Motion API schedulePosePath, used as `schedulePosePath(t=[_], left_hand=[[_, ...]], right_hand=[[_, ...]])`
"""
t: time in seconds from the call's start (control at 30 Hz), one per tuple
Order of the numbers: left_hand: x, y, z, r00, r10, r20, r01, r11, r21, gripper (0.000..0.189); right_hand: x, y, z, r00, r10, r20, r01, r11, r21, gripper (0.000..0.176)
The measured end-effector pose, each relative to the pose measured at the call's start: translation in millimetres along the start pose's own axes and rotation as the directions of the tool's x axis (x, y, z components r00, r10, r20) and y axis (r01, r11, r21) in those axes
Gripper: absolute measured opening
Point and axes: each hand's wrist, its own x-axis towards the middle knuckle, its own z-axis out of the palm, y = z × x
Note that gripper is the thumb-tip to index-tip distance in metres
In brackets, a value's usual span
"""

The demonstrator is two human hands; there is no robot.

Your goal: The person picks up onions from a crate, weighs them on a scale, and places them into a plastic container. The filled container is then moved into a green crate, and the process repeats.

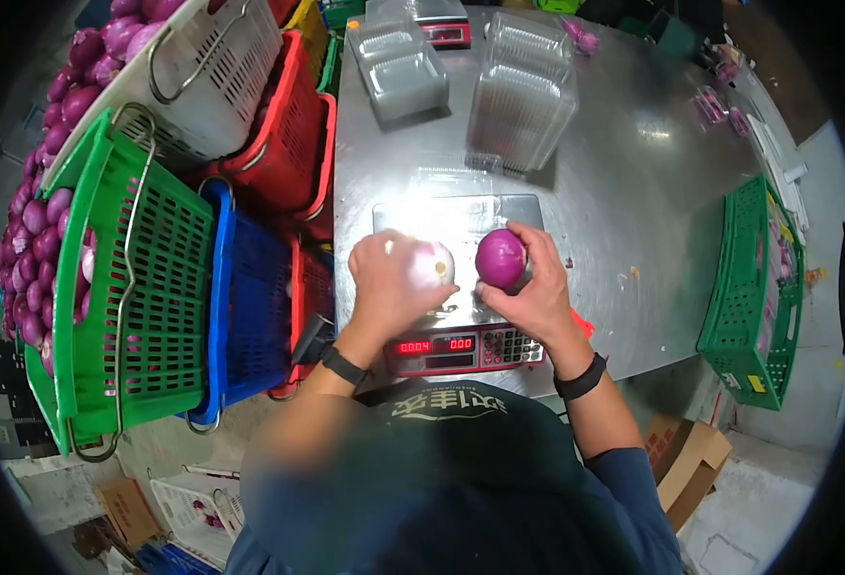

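My left hand [384,287] is closed around a red onion [433,265], whose pale root end faces the camera and is washed out by glare. In my right hand [537,292], fingers and thumb grip a second red onion [501,258], glossy and deep purple. Both onions are over the metal pan of a red digital scale [466,352] with lit red digits. A clear plastic tray [513,208] seems to lie on the pan, though glare hides most of it. Whether either onion touches the tray I cannot tell.
Stacked clear plastic trays [523,105] and a shorter stack [405,86] stand farther back on the steel table [633,201]. Another scale [445,34] sits behind. Green [154,278], blue [250,307] and red [288,134] crates line the left, with heaped red onions [34,268]. A green basket [753,297] is at the right.
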Motion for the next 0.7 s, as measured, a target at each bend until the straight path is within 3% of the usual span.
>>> schedulePosePath(t=[0.03,0.13,0.2,0.33,0.37,0.47,0.5,0.6,0.7], left_hand=[[0,-5,-2,0.994,-0.104,-0.045,0.098,0.986,-0.133,0.075],[-3,-28,-20,0.941,-0.329,-0.077,0.297,0.915,-0.274,0.062],[-6,-47,-19,0.93,-0.333,-0.156,0.275,0.912,-0.305,0.059],[-5,-39,-17,0.907,-0.411,-0.087,0.349,0.852,-0.39,0.061],[-8,-42,-6,0.933,-0.338,-0.125,0.284,0.903,-0.322,0.066],[-11,-29,14,0.962,-0.273,-0.028,0.239,0.885,-0.4,0.07],[-12,-23,17,0.968,-0.249,-0.004,0.237,0.925,-0.299,0.074],[-14,-6,16,0.939,-0.288,0.188,0.335,0.89,-0.31,0.077],[-13,-9,15,0.942,-0.267,0.204,0.324,0.882,-0.342,0.074]], right_hand=[[-2,0,0,0.999,0.034,-0.032,-0.034,0.999,0.01,0.075],[-4,2,-5,0.989,0.141,-0.046,-0.14,0.99,0.035,0.072],[-4,2,-7,0.981,0.185,-0.056,-0.182,0.982,0.057,0.071],[-1,-1,1,0.982,0.184,-0.033,-0.182,0.981,0.061,0.072],[1,-2,4,0.986,0.166,-0.017,-0.165,0.985,0.052,0.073],[4,-2,16,0.997,0.072,0.011,-0.071,0.997,-0.024,0.073],[7,-2,18,1.0,0.017,0.025,-0.015,0.997,-0.079,0.073],[14,-1,27,0.988,-0.078,0.136,0.106,0.972,-0.211,0.072],[15,8,38,0.965,-0.119,0.236,0.205,0.901,-0.384,0.073]])
